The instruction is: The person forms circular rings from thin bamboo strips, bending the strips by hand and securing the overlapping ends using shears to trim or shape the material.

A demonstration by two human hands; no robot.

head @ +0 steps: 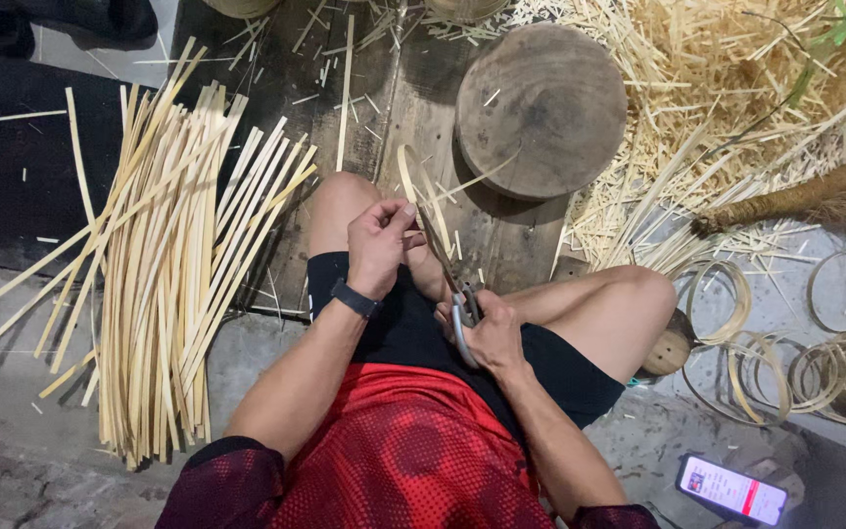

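My left hand, with a dark band on its wrist, pinches a thin pale bamboo strip bent into a loop above my knee. My right hand grips the grey handles of a pair of scissors, whose blades point up toward the strip near my left fingers. I sit with bent legs in black shorts and a red shirt.
A large bundle of long bamboo strips lies on my left. A round wooden block stands ahead on dark planks. Shavings are heaped at the back right, a broom beside them. Finished bamboo rings and a phone lie at the right.
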